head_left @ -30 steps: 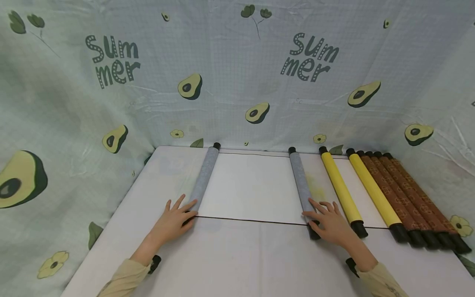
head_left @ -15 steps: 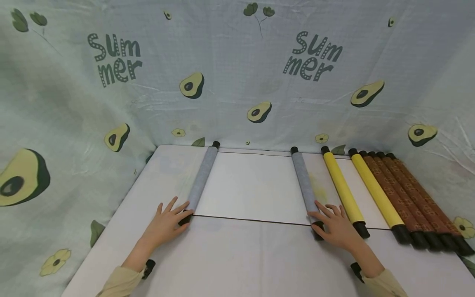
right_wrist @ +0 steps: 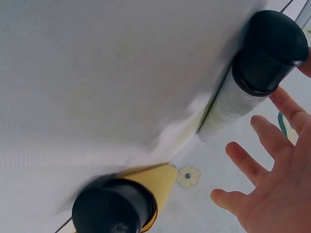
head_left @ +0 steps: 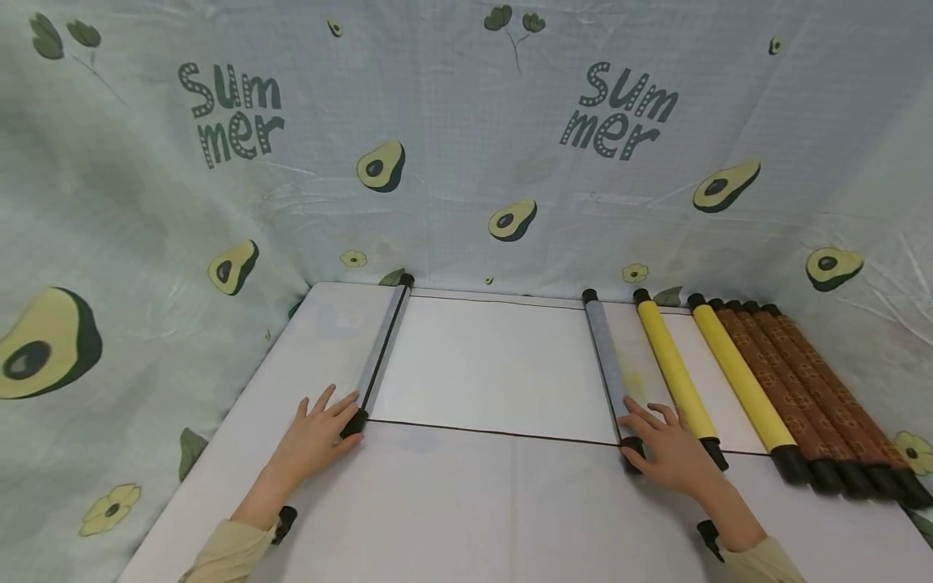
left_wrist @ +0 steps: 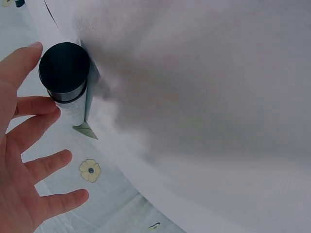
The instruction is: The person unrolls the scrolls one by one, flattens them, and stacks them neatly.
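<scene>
A grey tube (head_left: 379, 348) with black end caps lies lengthwise on the table at the left. A thin dark line runs along it. The fingers of my left hand (head_left: 309, 441) are spread and touch its near end, at the black cap (left_wrist: 64, 68). To the right lies a second grey tube (head_left: 603, 348), and my right hand (head_left: 674, 449) touches the near end of it with thumb and fingertips around the black cap (right_wrist: 274, 36). The other fingers reach out loosely in the right wrist view.
Right of the second grey tube lie two yellow tubes (head_left: 674, 364). Several brown patterned tubes (head_left: 802, 389) sit side by side at the table's right edge. The white table (head_left: 466, 502) has dark lines across it. A printed cloth (head_left: 452, 121) hangs behind.
The left grey tube has rolled leftward under my left hand, bringing its dark line into view. The right grey tube has shifted right, nearer the yellow one, with my right hand following.
</scene>
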Tool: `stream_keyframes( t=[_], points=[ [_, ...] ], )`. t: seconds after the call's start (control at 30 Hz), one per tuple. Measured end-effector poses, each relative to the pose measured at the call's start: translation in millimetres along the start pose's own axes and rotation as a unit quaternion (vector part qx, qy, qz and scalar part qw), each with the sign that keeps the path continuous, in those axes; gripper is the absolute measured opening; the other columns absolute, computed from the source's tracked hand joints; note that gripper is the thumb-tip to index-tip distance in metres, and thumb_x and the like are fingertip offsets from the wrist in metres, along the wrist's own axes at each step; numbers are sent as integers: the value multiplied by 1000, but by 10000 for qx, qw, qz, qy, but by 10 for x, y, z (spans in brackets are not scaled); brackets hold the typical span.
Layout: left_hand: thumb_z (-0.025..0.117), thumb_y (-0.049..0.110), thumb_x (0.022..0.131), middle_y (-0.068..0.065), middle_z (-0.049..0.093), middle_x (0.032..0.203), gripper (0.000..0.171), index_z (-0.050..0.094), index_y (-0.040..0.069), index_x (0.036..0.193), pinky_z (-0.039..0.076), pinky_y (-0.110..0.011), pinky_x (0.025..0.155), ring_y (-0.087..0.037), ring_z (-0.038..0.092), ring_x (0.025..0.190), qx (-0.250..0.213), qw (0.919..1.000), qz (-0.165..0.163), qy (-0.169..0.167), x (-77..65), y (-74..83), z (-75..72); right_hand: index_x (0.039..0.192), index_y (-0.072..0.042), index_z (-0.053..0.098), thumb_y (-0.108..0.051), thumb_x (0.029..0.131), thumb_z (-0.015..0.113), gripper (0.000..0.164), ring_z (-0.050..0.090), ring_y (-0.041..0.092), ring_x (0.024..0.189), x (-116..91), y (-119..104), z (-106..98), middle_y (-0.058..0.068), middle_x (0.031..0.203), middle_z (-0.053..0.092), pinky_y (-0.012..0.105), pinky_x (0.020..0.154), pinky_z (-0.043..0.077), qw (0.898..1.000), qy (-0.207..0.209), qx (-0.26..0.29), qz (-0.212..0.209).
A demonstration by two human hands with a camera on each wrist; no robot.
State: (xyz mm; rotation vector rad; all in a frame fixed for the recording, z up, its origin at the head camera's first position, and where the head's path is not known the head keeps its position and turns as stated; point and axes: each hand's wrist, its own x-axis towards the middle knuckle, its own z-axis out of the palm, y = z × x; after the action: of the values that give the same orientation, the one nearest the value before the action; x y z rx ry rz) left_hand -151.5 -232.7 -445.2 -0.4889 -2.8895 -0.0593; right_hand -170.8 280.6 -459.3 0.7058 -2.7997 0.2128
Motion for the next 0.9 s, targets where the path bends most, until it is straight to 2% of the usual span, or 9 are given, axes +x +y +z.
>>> stream_keyframes(
  t=[0.17, 0.27, 0.4, 0.53, 0.7, 0.9],
  points=[
    [63, 33, 80, -12, 54, 125, 48, 56, 4, 117, 35, -63, 87, -43, 40, 120, 86, 9999, -15, 101, -30, -54, 8, 112, -13, 57, -22, 78, 64, 36, 41, 37, 114, -30, 45, -84, 11, 133, 47, 66, 92, 22, 9998, -31, -61, 182],
    [63, 28, 81, -12, 52, 128, 45, 54, 13, 122, 37, -63, 85, -45, 40, 119, 57, 9997, 148, 205, -40, -74, 22, 113, -17, 59, -19, 79, 63, 34, 40, 39, 115, -47, 75, -111, 12, 132, 47, 67, 91, 22, 9998, -79, -47, 187],
    [63, 18, 81, -9, 50, 131, 42, 55, 25, 122, 38, -62, 83, -45, 39, 120, 62, 9987, 418, 281, -36, -87, 37, 106, -24, 66, -14, 79, 61, 29, 40, 41, 115, -71, 109, -122, 13, 132, 47, 68, 89, 23, 9999, -65, -46, 141],
    [64, 14, 79, -9, 50, 131, 35, 62, 20, 114, 37, -63, 83, -45, 38, 121, 120, 9989, 417, 197, -42, -93, 41, 101, -25, 68, -11, 78, 61, 27, 40, 40, 114, -88, 122, -130, 13, 132, 47, 68, 89, 23, 9999, 7, -57, 122],
    [65, 11, 78, -8, 52, 129, 30, 65, 13, 108, 36, -64, 85, -42, 38, 122, 160, 9995, 244, 123, -67, -112, 41, 103, -24, 66, -14, 79, 63, 27, 43, 39, 113, -110, 111, -150, 12, 131, 48, 68, 89, 25, 9999, 43, -119, 116],
    [63, 19, 81, -7, 53, 128, 27, 64, 13, 107, 35, -64, 85, -41, 39, 122, 126, 9995, 239, 152, -74, -128, 44, 106, -23, 64, -24, 78, 66, 28, 42, 38, 114, -148, 108, -151, 13, 131, 49, 67, 91, 22, 9996, -58, -127, 264]
  ],
)
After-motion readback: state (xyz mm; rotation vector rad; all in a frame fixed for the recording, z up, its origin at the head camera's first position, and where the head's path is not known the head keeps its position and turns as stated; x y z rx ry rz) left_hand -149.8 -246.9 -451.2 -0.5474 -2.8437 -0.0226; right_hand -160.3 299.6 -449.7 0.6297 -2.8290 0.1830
